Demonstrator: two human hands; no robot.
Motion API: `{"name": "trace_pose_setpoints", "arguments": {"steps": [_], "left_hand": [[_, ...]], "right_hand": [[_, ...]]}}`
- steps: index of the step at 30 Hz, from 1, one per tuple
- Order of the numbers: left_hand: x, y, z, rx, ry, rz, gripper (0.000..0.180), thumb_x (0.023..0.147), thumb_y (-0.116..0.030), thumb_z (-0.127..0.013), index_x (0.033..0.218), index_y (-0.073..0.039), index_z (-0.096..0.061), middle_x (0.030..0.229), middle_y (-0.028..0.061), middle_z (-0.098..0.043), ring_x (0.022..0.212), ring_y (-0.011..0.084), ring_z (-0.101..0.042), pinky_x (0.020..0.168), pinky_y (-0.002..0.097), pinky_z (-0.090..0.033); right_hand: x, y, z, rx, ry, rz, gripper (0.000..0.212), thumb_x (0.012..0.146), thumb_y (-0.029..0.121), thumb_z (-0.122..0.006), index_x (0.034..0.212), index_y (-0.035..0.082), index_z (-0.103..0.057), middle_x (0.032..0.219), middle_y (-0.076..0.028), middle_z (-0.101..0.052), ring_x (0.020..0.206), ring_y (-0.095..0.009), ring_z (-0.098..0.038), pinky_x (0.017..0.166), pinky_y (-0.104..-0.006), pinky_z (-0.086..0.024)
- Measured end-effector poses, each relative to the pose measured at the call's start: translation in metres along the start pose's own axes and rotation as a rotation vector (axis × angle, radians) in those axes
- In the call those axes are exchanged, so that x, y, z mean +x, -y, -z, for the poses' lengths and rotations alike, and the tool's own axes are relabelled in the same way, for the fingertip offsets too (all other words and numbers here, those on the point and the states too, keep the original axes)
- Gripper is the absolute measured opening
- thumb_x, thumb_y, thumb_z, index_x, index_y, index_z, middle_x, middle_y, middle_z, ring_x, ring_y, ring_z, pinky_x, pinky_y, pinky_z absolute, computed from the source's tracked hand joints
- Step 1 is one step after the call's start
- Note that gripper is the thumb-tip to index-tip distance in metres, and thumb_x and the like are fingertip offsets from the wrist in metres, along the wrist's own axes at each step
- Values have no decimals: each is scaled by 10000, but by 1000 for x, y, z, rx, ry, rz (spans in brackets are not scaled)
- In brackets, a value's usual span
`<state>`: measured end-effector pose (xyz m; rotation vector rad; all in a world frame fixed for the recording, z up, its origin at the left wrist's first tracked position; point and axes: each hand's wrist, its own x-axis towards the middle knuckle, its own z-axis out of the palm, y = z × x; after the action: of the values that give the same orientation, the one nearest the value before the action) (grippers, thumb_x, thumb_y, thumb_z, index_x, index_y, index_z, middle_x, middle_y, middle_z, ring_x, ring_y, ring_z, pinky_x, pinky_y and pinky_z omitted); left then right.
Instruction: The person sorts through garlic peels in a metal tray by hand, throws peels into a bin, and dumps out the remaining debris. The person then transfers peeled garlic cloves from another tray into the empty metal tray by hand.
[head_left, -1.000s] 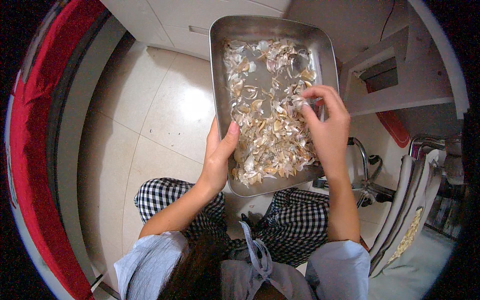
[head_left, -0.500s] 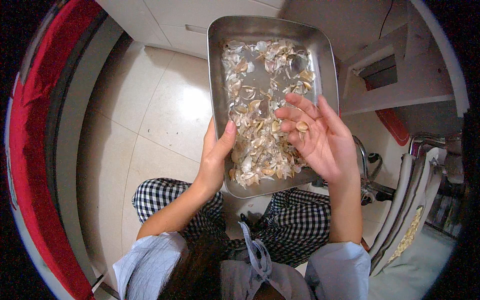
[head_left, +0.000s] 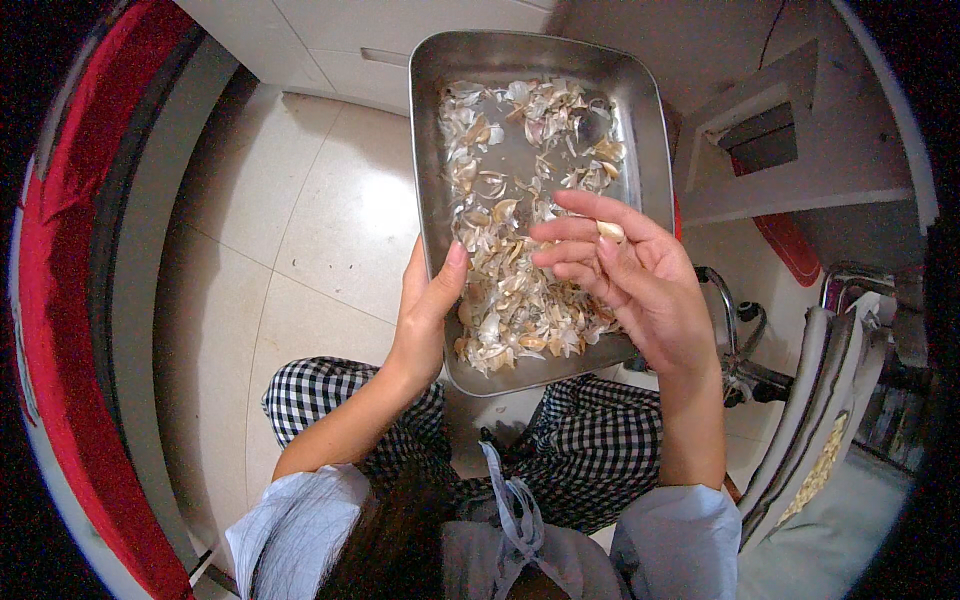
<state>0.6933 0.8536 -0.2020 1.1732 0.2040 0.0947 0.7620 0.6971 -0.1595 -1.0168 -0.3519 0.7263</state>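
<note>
left grip [head_left: 425, 318]: clamped, thumb [head_left: 447, 277] uppermost | right grip [head_left: 645, 285]: pinching, palm [head_left: 668, 325] partly upturned

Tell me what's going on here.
A person's left hand grips the side of a metal tray, its thumb over the rim. Loose papery flakes, apparently garlic skins, lie scattered over much of the bottom. The right hand is over the tray, holding a small pale clove-like piece.
</note>
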Motion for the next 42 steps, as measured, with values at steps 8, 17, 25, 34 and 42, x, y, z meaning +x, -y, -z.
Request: {"name": "trace_pose_setpoints", "arguments": {"steps": [8, 17, 25, 34, 42], "left_hand": [[1, -5, -6, 29, 4, 10, 469, 820, -290, -369, 1146, 31, -265, 1103, 143, -388, 1004, 195, -391, 865, 297, -292], [-1, -1, -5, 91, -27, 2, 445, 804, -357, -388, 1094, -23, -352, 991, 72, -464, 854, 154, -463, 739, 271, -376], [-2, -3, -3, 9, 45, 10, 480, 821, -288, -379, 1163, 21, -245, 1124, 134, -375, 1026, 187, -376, 873, 290, -285], [-5, -7, -2, 29, 15, 43, 464, 814, -330, -375, 1132, -1, -298, 1066, 107, -420, 955, 168, -424, 819, 281, -334], [-5, -9, 2, -126, -56, 141, 434, 822, -355, -353, 1070, 0, -384, 993, 82, -479, 885, 147, -468, 778, 269, -365]], "right_hand": [[4, -18, 10, -759, -241, 189, 179, 831, 134, -366, 917, 7, -459, 811, -81, -566, 719, -125, -533, 661, -233, -403], [4, -5, 14, -431, -163, 23, 201, 827, 130, -377, 954, 3, -467, 754, -28, -519, 670, -71, -444, 644, -179, -354], [8, -17, 12, -408, -199, 183, 156, 823, 105, -382, 934, 3, -420, 822, -102, -559, 801, -100, -491, 721, -202, -365], [0, -7, 8, -764, -305, 145, 80, 762, 65, -484, 805, 5, -514, 725, -38, -563, 637, -81, -502, 603, -200, -394], [0, -5, 4, -585, -322, 104, 139, 766, 56, -442, 847, 24, -551, 719, -10, -527, 616, -70, -477, 564, -201, -390]]}}
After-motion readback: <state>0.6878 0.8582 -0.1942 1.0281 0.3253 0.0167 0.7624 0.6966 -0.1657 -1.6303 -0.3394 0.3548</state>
